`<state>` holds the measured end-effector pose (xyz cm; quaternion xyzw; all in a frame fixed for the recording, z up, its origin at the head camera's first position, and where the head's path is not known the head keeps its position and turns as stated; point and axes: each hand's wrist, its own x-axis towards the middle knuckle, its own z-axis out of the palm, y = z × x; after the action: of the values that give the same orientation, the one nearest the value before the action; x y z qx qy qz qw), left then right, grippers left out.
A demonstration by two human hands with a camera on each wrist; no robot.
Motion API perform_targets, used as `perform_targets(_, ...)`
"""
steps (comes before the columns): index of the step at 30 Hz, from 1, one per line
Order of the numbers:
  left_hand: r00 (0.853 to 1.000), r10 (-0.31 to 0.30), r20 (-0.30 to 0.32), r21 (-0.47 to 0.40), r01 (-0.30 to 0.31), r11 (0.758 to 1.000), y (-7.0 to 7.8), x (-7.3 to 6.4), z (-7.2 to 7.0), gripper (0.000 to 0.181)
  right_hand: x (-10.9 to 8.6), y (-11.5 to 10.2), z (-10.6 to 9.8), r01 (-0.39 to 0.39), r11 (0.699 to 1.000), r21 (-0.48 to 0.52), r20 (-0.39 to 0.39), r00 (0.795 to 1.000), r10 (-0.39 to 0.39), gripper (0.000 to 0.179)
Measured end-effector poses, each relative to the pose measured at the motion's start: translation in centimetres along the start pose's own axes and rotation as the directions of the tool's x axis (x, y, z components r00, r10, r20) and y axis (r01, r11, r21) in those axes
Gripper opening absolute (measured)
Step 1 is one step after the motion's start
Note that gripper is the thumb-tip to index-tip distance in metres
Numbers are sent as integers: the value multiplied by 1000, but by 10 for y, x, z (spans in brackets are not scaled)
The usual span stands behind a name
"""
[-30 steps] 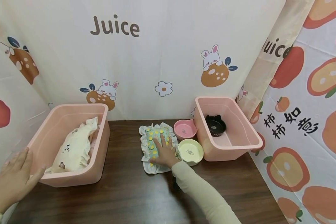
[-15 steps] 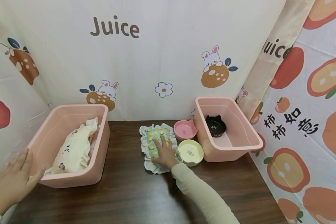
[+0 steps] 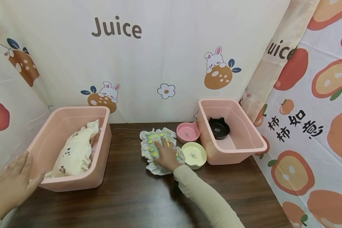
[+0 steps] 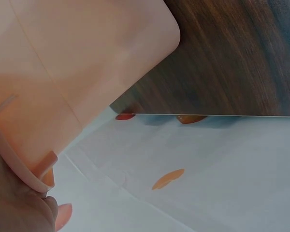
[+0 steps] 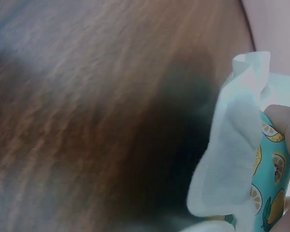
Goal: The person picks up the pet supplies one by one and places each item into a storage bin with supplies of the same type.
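In the head view my right hand [image 3: 168, 155] grips a small ruffled pillow [image 3: 153, 146], green with yellow lemons and a white frill. The pillow is bunched under the fingers; its white frill [image 5: 232, 140] stands up off the wood in the right wrist view. At far left, my left hand [image 3: 12, 183] rests at the near left rim of a pink bin [image 3: 104, 152], fingers straight. Inside that bin lies a cream pillow [image 3: 74, 153] with a small face print. Only part of the left hand [image 4: 19, 193] shows in the left wrist view, by the bin's rim.
Right of the lemon pillow sit a pink bowl [image 3: 187, 132] and a pale yellow bowl [image 3: 194, 155]. Beside them stands a second pink bin [image 3: 216, 156] with a black cat-eared bowl [image 3: 219, 128] inside. The brown table [image 3: 125, 202] ends at printed curtains [image 3: 136, 79].
The right hand's fingers have drawn in and the lemon pillow has bunched up, shifting slightly left. My left hand and both bins stay as they were.
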<state>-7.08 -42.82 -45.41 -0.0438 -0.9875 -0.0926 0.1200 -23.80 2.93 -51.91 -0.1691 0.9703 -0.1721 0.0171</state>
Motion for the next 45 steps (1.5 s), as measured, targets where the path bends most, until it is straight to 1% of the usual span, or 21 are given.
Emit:
perform_targets(5,1000,-10,1,-3,10,1000,1,-1,0,78,1,-10,-13,9,1000,21,-22,1000,-8,76)
perform_targets(12,999,-40,13,10,40,999,2,-2,0,79,6,-32,-42,45,998,50,-53,998,-43,75)
perform_targets(21,1000,-3,-11,-6,3,1000,0,-2,1,78,12,-66,-78,115,991,66,-115,988,-107,75)
perform_targets(26,1000,2,-11,-7,-2,1000,0,-2,0,77,16,-89,-95,158,986,56,-136,979,-149,75)
perform_targets(29,1000,-7,-6,-2,7,1000,1,-2,0,77,17,-105,-105,190,981,50,-142,973,-181,75)
perform_targets(33,1000,-24,2,-2,24,1000,2,-2,0,77,19,-127,-114,232,972,35,-142,964,-225,76)
perform_targets(36,1000,-26,1,-12,26,1000,2,-2,-1,76,21,-146,-119,256,967,17,-135,959,-251,77)
perform_targets(40,1000,-22,-1,-15,22,1000,3,-1,-1,77,25,-170,-121,265,964,-7,-106,959,-264,76)
perform_targets(45,1000,-4,-5,-11,4,1000,4,1,-3,76,30,-199,-119,267,963,-23,-73,961,-268,74)
